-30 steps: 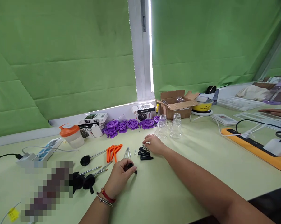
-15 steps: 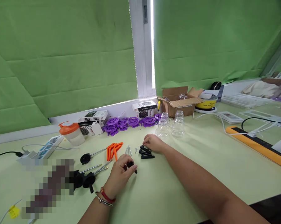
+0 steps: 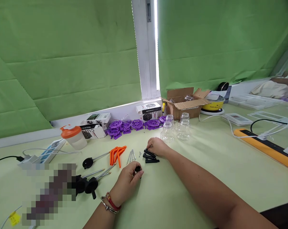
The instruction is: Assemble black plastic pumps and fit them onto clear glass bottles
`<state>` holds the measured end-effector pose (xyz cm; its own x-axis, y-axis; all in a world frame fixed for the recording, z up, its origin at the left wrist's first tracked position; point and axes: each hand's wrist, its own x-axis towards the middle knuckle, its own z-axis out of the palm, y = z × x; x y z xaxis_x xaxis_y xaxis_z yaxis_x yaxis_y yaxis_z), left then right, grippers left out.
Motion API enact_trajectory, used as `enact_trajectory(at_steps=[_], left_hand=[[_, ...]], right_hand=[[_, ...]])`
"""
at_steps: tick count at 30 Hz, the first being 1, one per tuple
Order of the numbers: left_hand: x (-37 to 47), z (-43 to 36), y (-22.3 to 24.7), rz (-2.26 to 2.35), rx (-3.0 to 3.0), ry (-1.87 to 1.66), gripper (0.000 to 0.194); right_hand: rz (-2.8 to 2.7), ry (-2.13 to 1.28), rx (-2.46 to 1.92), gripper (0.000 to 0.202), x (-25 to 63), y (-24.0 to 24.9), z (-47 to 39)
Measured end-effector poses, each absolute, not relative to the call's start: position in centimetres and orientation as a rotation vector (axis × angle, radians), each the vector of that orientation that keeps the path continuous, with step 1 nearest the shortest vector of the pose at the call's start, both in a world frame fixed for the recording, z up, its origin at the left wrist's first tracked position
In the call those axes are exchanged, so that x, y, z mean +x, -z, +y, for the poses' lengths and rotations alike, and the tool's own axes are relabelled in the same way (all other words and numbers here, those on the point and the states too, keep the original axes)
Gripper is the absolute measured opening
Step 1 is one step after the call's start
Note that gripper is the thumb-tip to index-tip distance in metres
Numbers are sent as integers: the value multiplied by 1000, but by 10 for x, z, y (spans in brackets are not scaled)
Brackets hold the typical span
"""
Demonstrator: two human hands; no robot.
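My left hand (image 3: pixel 128 178), low over the table, is closed around a short black plastic handle (image 3: pixel 137 169), mostly hidden by the fingers. With its fingertips bent together, my right hand (image 3: pixel 155 145) reaches to the top of a fanned group of black tapered handles (image 3: pixel 150 156); what it pinches is hidden. Left of these handles lie tiny metal nuts (image 3: pixel 140 154) and several long silver screws (image 3: pixel 131 155). Orange bent plastic pieces (image 3: pixel 115 154) lie farther left, near black round parts with metal rods (image 3: pixel 88 163).
Purple wheel-like plastic parts (image 3: pixel 136 124) line the back, before printed boxes (image 3: pixel 148 109). Clear plastic jars (image 3: pixel 183 130) stand by an open cardboard box (image 3: pixel 185 110). An orange-lidded shaker cup (image 3: pixel 74 136) is at the left. An orange power strip (image 3: pixel 265 149) lies at the right.
My left hand has shifted slightly right with the black handle, turning so less of it shows. My right hand stays at the black handles, with little movement.
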<state>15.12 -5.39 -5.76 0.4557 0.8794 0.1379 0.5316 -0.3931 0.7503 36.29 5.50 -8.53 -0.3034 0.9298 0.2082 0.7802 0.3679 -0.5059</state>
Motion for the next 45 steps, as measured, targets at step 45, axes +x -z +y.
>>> enact_trajectory(at_steps=[45], left_hand=[[149,-48,67,1108,1980,-784,6]], right_hand=[[-2204,-996,-988,17,330,40,-20]])
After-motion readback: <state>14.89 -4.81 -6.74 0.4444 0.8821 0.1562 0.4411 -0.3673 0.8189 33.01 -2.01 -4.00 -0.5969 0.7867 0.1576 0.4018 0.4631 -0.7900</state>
